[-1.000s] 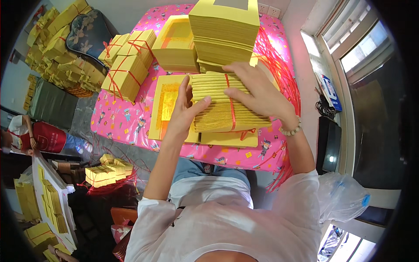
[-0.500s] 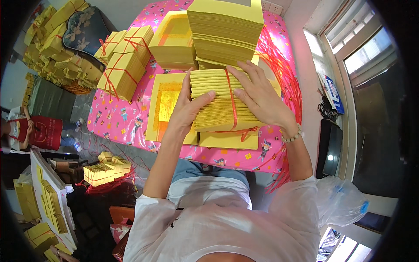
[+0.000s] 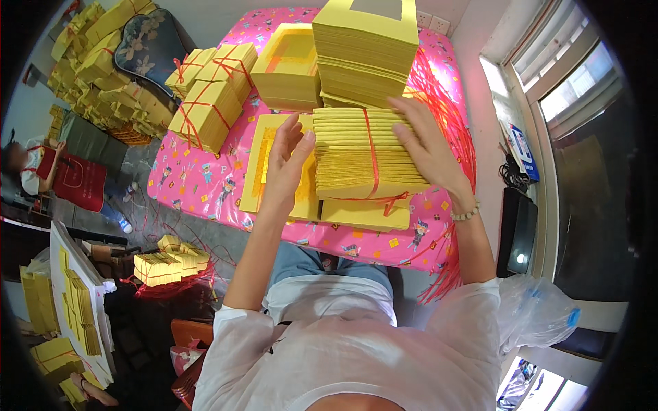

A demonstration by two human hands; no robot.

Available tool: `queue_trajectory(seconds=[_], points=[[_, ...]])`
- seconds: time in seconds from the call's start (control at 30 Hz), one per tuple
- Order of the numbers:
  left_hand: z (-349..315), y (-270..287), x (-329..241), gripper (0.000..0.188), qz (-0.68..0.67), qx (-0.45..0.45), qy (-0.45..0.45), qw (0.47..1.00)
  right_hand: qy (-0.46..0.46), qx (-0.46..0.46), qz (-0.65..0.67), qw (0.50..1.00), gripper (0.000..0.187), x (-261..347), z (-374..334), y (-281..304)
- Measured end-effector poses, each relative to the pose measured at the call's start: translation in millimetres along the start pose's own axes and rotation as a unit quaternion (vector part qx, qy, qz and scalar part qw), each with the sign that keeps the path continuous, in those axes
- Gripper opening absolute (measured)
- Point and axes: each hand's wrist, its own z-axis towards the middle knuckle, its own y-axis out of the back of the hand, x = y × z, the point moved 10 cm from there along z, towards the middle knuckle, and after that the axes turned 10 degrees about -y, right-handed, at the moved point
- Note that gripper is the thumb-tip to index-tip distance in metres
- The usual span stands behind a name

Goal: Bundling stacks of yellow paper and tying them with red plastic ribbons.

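A thick bundle of folded yellow paper (image 3: 343, 156), crossed by a red plastic strip (image 3: 372, 147), lies in front of me on a flat yellow paper stack (image 3: 367, 216). My left hand (image 3: 288, 161) hovers just off the bundle's left side, its fingers apart and holding nothing. On the bundle's right end rests my right hand (image 3: 435, 151), fingers stretched out and not gripping. Below my left hand lies a yellow stack with an orange and gold print (image 3: 252, 181), partly covered by that hand. A tall stack of yellow paper (image 3: 363, 72) rises directly behind the bundle.
Tied yellow bundles (image 3: 205, 116) and another printed stack (image 3: 284, 92) stand farther back on the pink patterned tablecloth (image 3: 205, 179). Loose red strips (image 3: 452, 130) hang along the right edge. At left are a person in a red apron (image 3: 79, 181) and a white table (image 3: 103, 329) with yellow paper.
My left hand has come off the bundle, where its thumb lay on top. My right hand has slid toward the bundle's right end. The whole view has shifted slightly.
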Motion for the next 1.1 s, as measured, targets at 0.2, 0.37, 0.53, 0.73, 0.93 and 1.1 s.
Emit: queue_trajectory(seconds=[0.2,0.37,0.53,0.73,0.93,1.1], points=[[25,-12,-2,0.062,0.049,0.010,-0.032,0.998,-0.193,0.027,0.302,0.933,0.039,-84,1,-14],[44,-20,-2,0.050,0.067,0.004,-0.055,0.996,-0.282,0.049,0.359,0.889,0.032,-89,1,-19],[45,-37,25,0.027,-0.045,0.061,0.029,0.997,-0.282,0.042,0.484,0.827,0.024,-97,7,-36],[46,-33,19,0.028,-0.011,0.075,0.001,0.997,-0.302,0.027,0.503,0.809,0.021,-106,4,-32],[44,-35,15,0.028,0.006,0.074,0.013,0.997,-0.246,0.046,0.559,0.791,0.027,-99,8,-24],[45,-34,18,0.028,-0.006,0.080,0.007,0.997,-0.265,0.076,0.465,0.842,0.023,-113,15,-27]])
